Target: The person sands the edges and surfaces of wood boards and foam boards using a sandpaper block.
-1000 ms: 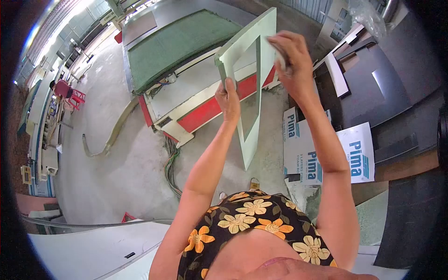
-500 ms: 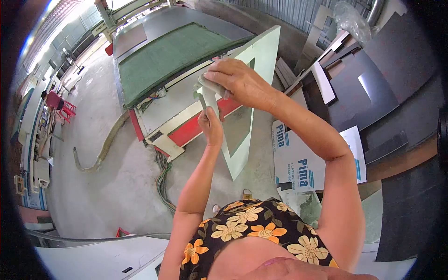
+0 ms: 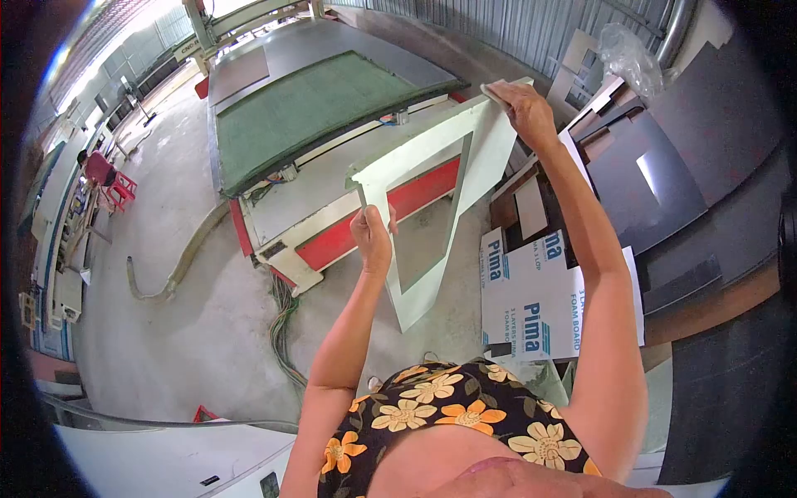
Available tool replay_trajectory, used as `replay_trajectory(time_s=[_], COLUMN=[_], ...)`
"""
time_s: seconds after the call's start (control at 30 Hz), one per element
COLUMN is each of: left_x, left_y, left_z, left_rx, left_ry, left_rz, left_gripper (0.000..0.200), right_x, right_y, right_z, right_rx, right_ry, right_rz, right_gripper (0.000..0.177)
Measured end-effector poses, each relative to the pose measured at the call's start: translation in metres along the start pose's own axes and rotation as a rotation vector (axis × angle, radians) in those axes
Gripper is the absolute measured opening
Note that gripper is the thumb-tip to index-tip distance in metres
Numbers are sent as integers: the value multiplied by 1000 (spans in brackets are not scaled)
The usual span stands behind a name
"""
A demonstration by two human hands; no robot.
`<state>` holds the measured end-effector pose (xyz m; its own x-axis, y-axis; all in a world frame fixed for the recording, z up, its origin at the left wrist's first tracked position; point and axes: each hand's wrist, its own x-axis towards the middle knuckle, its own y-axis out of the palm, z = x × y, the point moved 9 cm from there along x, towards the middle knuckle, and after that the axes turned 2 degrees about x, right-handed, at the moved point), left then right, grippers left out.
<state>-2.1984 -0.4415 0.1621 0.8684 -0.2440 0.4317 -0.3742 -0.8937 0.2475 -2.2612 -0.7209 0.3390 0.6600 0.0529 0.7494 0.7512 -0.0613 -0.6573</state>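
Observation:
A pale panel with a rectangular cutout (image 3: 481, 178) stands tilted in front of me, its long edge facing up. My left hand (image 3: 374, 239) is closed round the panel's near left edge, thumb up. At the far upper corner of the panel, my right hand (image 3: 523, 112) grips a thin, light-coloured flat piece (image 3: 496, 98) that rests on the panel's edge. What exactly this piece is, I cannot make out. Greenish crumbs cling to the edge just above my left hand.
Behind the panel is a machine table with a green bed (image 3: 311, 120). Cables (image 3: 284, 328) and a hose (image 3: 187, 261) lie on the floor. Printed foam boards (image 3: 540, 319) and dark sheets (image 3: 623, 166) lean at the right. A red stool (image 3: 123, 189) stands far left.
My right hand has moved away from my left hand, up and right along the panel's edge to its far corner, with the flat piece. The panel shows more broadly; my left hand keeps its hold.

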Motion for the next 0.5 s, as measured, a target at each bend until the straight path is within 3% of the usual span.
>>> replay_trajectory(time_s=[0.1, 0.17, 0.23, 0.33, 0.4, 0.43, 0.5], left_x=[4, 9, 11, 12, 10, 9, 9], left_y=[5, 6, 8, 6, 3, 4, 4], left_z=[7, 12, 13, 9, 10, 10, 9], left_rx=[-4, 9, 23, 27, 36, 28, 10], left_ry=[-22, 3, -16, -23, -6, -1, 17], left_rz=[15, 17, 27, 26, 25, 30, 33], left_gripper=[61, 60, 60, 60, 60, 61, 61], right_x=[-1, 2, 1, 3, -5, -3, 1], right_y=[4, -14, -20, -9, 11, 15, -3], right_z=[14, 91, 119, 62, -27, -59, -81], right_rx=[117, 196, 207, 207, 258, 159, -17], right_ry=[30, -182, -161, -192, -47, -74, 123], right_rz=[75, 79, 65, 27, 9, 47, 151], right_gripper=[46, 45, 45, 44, 37, 37, 37])
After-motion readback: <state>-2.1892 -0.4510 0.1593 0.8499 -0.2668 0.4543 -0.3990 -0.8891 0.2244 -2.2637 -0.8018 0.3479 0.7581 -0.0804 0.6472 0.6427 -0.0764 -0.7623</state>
